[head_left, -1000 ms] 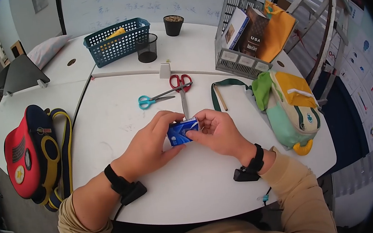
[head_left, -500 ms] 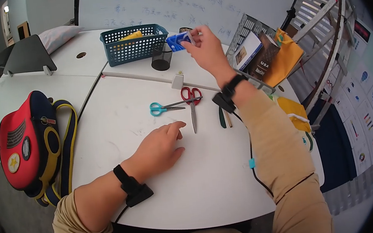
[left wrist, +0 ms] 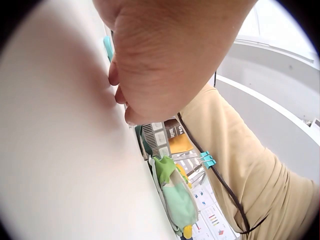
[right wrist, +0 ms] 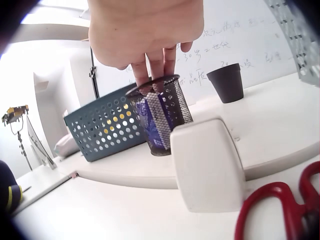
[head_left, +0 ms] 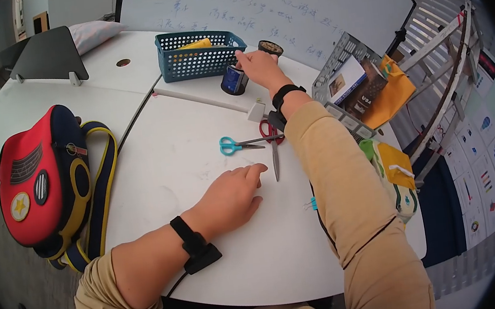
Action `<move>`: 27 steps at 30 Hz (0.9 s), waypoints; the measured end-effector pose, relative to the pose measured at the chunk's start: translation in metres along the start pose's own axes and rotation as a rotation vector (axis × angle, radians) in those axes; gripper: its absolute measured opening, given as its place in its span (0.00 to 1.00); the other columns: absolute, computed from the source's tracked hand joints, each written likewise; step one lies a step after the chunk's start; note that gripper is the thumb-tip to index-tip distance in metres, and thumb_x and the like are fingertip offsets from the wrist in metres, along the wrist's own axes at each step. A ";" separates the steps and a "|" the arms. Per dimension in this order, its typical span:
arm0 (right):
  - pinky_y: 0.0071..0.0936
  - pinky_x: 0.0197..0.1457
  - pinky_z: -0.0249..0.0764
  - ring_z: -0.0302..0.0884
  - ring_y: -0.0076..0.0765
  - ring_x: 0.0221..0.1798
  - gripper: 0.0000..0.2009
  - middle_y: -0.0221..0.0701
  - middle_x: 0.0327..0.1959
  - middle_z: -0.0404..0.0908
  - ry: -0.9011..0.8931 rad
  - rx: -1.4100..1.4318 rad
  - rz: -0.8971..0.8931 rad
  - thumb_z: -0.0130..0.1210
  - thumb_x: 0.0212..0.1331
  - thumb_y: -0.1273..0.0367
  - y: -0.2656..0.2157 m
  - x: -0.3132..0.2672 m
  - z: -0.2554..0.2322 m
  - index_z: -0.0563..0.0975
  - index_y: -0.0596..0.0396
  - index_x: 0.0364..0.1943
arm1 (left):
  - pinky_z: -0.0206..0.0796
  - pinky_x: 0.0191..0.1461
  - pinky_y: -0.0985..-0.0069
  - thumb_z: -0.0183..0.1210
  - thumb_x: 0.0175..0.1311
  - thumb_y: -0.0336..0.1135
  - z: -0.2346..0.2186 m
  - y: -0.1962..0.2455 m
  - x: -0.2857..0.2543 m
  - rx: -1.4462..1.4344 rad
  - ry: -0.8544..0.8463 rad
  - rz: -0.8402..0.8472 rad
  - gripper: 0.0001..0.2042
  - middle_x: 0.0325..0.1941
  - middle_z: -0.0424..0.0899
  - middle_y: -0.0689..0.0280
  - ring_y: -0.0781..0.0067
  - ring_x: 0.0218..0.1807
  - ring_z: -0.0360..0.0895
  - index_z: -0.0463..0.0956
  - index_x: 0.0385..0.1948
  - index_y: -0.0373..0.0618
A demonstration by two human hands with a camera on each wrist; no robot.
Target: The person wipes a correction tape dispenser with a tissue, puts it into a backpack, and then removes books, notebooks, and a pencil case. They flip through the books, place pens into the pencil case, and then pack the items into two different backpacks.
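Observation:
A small blue box [right wrist: 155, 117] stands inside the black mesh pen cup [right wrist: 181, 102], seen through the wire wall. My right hand [head_left: 260, 67] is over the cup, its straight fingers reaching down past the rim to the top of the box in the right wrist view. The thumb is hidden there. My left hand [head_left: 228, 199] lies low over the white table, fingers loosely bent and holding nothing. Beyond its fingertips lie turquoise-handled scissors [head_left: 230, 146] and red-handled scissors [head_left: 275, 160], their blades crossing.
A teal perforated basket [head_left: 189, 69] with something yellow inside stands behind the cup, with a small dark pot [right wrist: 226, 84] nearby. A white block [right wrist: 207, 165] sits before the cup. A red backpack [head_left: 37, 184] is at left; a grey crate [head_left: 347, 115] and green-and-yellow bag [head_left: 399, 177] are at right.
My right hand has carried the blue box from the table's middle, away from the left hand, to the pen cup and down into it. The left hand has stayed low over the table.

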State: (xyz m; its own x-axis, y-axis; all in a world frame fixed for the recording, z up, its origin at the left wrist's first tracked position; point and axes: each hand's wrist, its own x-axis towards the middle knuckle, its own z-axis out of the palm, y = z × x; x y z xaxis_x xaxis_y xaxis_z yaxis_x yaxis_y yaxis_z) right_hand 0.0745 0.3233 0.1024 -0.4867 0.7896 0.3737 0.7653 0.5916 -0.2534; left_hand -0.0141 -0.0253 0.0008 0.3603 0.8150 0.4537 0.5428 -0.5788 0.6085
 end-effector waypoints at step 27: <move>0.27 0.51 0.84 0.91 0.26 0.47 0.16 0.31 0.47 0.95 -0.473 0.684 0.169 0.65 0.85 0.59 -0.055 -0.334 -0.143 0.87 0.60 0.52 | 0.80 0.68 0.59 0.78 0.67 0.26 -0.146 0.108 -0.118 0.564 0.537 -0.076 0.23 0.60 0.89 0.53 0.48 0.63 0.87 0.83 0.62 0.41</move>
State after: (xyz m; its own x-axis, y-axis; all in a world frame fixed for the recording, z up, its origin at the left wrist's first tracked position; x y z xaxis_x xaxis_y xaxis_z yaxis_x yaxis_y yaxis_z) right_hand 0.2556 0.0038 0.1192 -0.6301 0.7711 -0.0918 0.4945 0.3073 -0.8131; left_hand -0.1083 -0.1882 0.1079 -0.0318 0.6437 0.7646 0.9065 -0.3036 0.2933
